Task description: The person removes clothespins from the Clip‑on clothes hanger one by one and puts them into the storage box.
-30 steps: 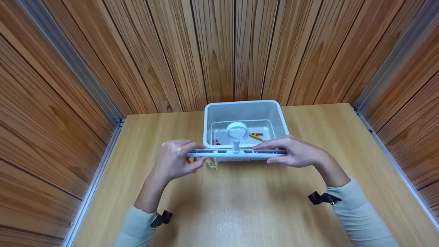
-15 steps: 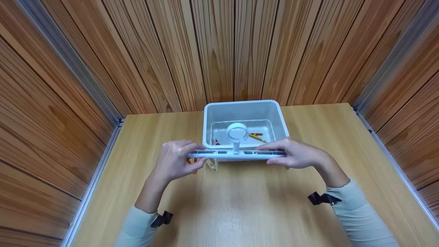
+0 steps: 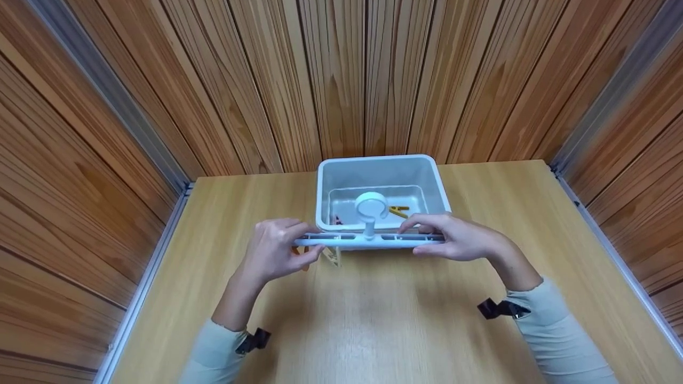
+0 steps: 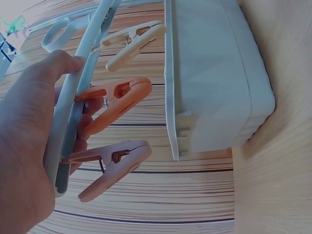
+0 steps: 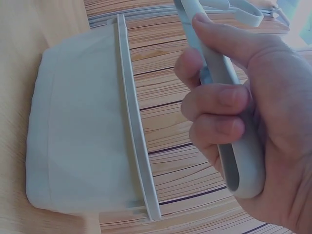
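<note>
A light-blue clothes-drying hanger [image 3: 368, 242] with a ring-shaped hook [image 3: 370, 196] is held level in front of a bin. My left hand [image 3: 275, 249] grips its left end between thumb and fingers. At the right end, the fingers of my right hand [image 3: 464, 238] curl round the bar. Three clothespins dangle from the left half in the left wrist view: a beige clothespin [image 4: 139, 46], an orange clothespin [image 4: 139, 91] and a pinkish clothespin [image 4: 122, 170]. In the right wrist view, the right hand's thumb lies along the bar [image 5: 246, 173].
The grey plastic bin [image 3: 379, 172] stands on the wooden table [image 3: 363, 320], against the back wall. Inside lie a yellow clothespin [image 3: 398, 212] and a small reddish piece [image 3: 336, 220], partly hidden by the front rim. Wood-panelled walls [image 3: 341, 80] surround the table on three sides.
The right hand's index finger has bent and drawn back along the bar. The hanger has shifted very slightly right, its hook appearing a little lower; the bin stays put.
</note>
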Available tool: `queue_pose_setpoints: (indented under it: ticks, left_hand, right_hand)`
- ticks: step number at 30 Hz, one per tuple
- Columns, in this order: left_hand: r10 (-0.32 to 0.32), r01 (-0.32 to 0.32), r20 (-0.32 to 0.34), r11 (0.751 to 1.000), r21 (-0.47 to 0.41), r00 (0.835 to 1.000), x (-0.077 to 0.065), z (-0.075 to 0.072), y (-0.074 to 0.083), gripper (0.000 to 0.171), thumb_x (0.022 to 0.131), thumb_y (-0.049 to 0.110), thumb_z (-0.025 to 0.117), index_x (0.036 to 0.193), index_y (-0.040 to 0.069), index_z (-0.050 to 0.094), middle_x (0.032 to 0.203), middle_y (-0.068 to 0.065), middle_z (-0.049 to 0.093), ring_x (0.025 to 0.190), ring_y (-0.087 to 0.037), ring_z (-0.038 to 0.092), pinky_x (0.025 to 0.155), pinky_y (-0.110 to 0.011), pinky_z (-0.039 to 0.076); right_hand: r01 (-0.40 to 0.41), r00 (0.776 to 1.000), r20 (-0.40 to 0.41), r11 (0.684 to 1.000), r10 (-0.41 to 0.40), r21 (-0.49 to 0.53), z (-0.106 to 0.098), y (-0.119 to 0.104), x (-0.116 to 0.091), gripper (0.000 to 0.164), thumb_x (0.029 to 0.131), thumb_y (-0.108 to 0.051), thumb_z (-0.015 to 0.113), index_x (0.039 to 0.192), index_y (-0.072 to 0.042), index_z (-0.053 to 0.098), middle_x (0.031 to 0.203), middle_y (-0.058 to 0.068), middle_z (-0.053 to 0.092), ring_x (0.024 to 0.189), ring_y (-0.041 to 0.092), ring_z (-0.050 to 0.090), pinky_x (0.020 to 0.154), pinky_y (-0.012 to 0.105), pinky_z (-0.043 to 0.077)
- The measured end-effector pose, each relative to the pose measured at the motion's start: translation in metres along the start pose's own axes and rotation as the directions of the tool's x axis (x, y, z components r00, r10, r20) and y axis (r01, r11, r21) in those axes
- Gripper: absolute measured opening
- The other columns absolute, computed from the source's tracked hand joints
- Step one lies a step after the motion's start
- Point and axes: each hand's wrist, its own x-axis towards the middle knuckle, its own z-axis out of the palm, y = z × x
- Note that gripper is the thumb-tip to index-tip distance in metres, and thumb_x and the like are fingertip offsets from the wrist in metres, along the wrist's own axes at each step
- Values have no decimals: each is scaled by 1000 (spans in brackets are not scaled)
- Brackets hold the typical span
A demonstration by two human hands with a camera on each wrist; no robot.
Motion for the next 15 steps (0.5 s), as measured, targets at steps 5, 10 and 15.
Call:
queue_pose_setpoints:
  ticks: [5,10,15]
  left_hand:
    - [-9,9,21,1000,-5,1000,1,0,1,19,91,29,91,102,13,87,76,-2,79,59,-11,59,58,-17,39]
    - [-30,31,63,999,-25,998,4,-2,2,21,91,29,93,104,13,88,78,-2,78,59,-10,58,58,-16,36]
    - [-53,56,95,998,-29,994,7,-4,3,22,92,29,93,106,13,88,82,-3,80,60,-10,56,58,-16,32]
  right_hand:
    - [-1,1000,-32,1000,0,-30,1,2,0,33,108,-15,76,140,-16,69,94,-5,66,78,1,48,71,23,41]
    - [32,996,-78,997,-37,-64,3,6,-1,33,104,-13,78,137,-17,71,75,-14,44,68,-3,39,64,20,37]
    - [71,991,-107,994,-79,-78,5,11,-1,33,104,-11,79,135,-17,72,71,-11,40,68,-5,37,63,18,35]
